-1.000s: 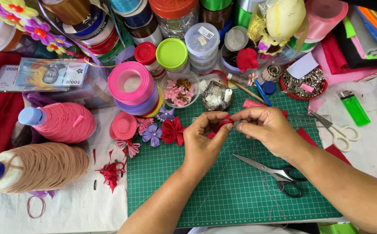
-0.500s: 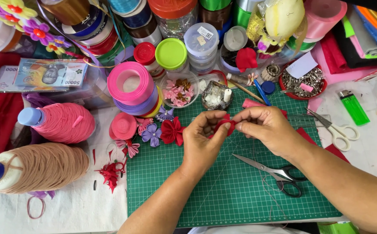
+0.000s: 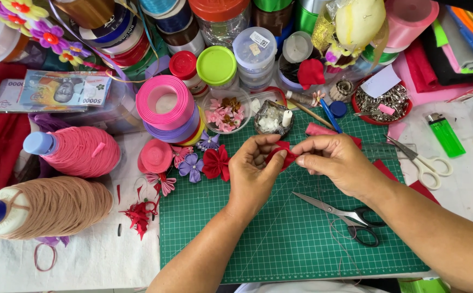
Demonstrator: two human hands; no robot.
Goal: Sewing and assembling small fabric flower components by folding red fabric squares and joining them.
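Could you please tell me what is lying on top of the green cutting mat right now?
On the green cutting mat lie black-handled scissors, loose thread and a red fabric flower. The left hand and right hand pinch a red fabric piece above it, covering whatever lies beneath.

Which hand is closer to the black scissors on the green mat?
The right hand. It is just above the black scissors, right over the blades. The left hand is farther off to the side. Both hands pinch a small red cloth piece.
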